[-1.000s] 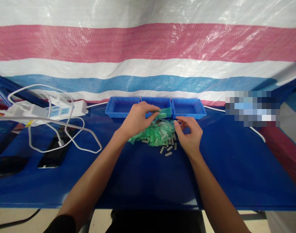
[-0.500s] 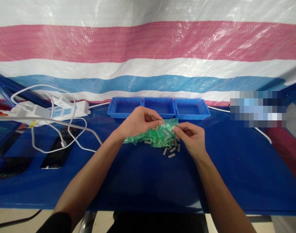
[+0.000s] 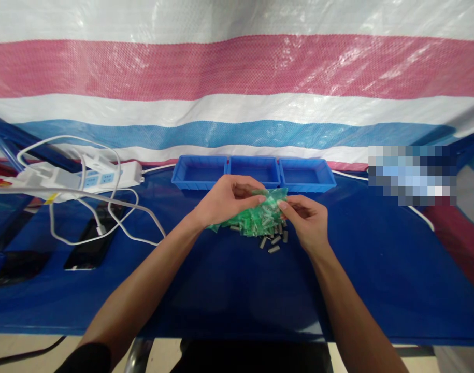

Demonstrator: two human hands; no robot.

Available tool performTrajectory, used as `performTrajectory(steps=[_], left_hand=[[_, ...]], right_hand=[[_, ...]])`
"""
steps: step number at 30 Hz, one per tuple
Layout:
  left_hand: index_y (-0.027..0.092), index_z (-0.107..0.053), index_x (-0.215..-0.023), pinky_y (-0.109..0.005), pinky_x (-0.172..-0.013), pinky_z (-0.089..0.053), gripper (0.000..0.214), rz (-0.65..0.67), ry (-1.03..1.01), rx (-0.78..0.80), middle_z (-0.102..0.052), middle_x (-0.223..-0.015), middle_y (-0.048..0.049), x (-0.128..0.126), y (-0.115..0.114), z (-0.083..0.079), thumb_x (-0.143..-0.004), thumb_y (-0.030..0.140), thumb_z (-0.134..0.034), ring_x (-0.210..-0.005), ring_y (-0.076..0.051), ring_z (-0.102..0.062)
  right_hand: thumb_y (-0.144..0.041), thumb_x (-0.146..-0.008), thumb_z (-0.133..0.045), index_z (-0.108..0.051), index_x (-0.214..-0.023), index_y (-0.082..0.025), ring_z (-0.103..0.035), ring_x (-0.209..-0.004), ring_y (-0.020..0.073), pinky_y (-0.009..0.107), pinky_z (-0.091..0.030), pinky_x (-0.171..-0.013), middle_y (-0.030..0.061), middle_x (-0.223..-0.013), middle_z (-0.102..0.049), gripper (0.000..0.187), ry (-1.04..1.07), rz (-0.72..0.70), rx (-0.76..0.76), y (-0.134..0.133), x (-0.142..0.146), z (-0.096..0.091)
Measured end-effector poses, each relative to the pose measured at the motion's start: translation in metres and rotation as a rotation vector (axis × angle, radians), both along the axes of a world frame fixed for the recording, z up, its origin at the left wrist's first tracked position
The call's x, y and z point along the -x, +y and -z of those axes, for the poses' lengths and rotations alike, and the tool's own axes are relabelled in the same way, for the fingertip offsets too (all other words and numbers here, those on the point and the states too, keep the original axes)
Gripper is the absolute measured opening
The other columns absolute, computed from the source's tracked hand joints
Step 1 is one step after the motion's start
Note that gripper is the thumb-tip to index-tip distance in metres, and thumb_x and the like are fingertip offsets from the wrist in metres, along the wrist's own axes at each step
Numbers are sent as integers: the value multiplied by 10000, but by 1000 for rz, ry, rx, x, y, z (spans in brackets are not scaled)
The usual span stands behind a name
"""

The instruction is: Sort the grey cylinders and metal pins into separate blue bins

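A heap of small green plastic bags (image 3: 256, 220) lies on the blue table, with several small grey metal pieces (image 3: 273, 242) loose at its near edge. My left hand (image 3: 227, 199) and my right hand (image 3: 309, 220) meet above the heap. Both pinch the same small green bag (image 3: 276, 197), the left at its left side, the right at its right side. What is inside that bag cannot be made out.
Three shallow blue trays (image 3: 200, 173) (image 3: 254, 171) (image 3: 306, 173) stand in a row just behind the heap. At the left lie a white power strip (image 3: 89, 176) with looping white cables (image 3: 116, 217) and a black phone (image 3: 87, 243). A striped tarp hangs behind the table.
My right hand has come in from beside the heap and closed on the green bag that my left hand held alone. The bag came down a little toward the heap.
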State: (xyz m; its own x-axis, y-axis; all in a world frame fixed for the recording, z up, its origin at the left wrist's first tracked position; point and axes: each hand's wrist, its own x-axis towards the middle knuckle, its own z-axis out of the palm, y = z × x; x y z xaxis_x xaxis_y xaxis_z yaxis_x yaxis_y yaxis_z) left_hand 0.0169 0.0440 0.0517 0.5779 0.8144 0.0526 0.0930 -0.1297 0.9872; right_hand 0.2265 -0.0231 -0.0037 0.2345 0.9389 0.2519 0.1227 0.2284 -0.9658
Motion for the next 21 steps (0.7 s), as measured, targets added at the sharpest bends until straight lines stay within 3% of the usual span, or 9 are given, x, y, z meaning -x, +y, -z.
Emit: performTrajectory(steps=[3, 7, 11, 13, 16, 21], left_hand=[[150, -808, -955, -280, -700, -640, 169, -69, 37, -140, -823, -883, -70, 2, -2, -7, -878, 300, -798, -778, -189, -777], [177, -833, -983, -288, -749, -643, 162, -344, 199, -539, -828, -962, -69, 19, 7, -14, -917, 300, -751, -841, -193, -769], [186, -823, -1005, -314, -829, -620, 160, -559, 422, -825, -818, -980, -60, 43, 28, -6, -939, 242, -690, -795, -172, -732], [181, -820, -1019, -351, -885, -610, 177, -552, 529, -842, -812, -1010, -74, 50, 35, 3, -936, 216, -668, -870, -202, -744], [179, -816, -1012, -406, -927, -603, 155, -430, 601, -815, -807, -1045, -92, 51, 40, 14, -909, 223, -710, -968, -255, -746], [184, -806, -1050, -461, -954, -592, 159, -364, 593, -879, -806, -1077, -95, 41, 34, 16, -928, 255, -734, -1038, -286, -716]], right_hand=[[-424, -888, -801, -807, -940, -230, -696, -664, 188, 337, -592, -652, 33, -825, -792, 200, -73, -8, -34, -1, 0, 4], [-341, -951, -736, -792, -1051, -234, -705, -749, 195, 354, -578, -736, 45, -921, -794, 157, -303, 50, -106, -1, -2, 5], [-333, -941, -744, -767, -1095, -233, -684, -799, 209, 371, -566, -784, 59, -982, -777, 185, -546, 98, -155, 1, -6, 5], [-380, -909, -786, -744, -1147, -239, -683, -863, 229, 388, -569, -828, 72, -1061, -771, 279, -633, 82, -147, 2, -7, 6], [-441, -876, -821, -719, -1200, -242, -686, -939, 257, 411, -568, -877, 86, -1135, -757, 393, -698, 52, -125, 2, -7, 10], [-484, -869, -818, -706, -1254, -253, -682, -947, 270, 426, -565, -887, 84, -1087, -740, 463, -743, 50, -107, 4, -7, 16]])
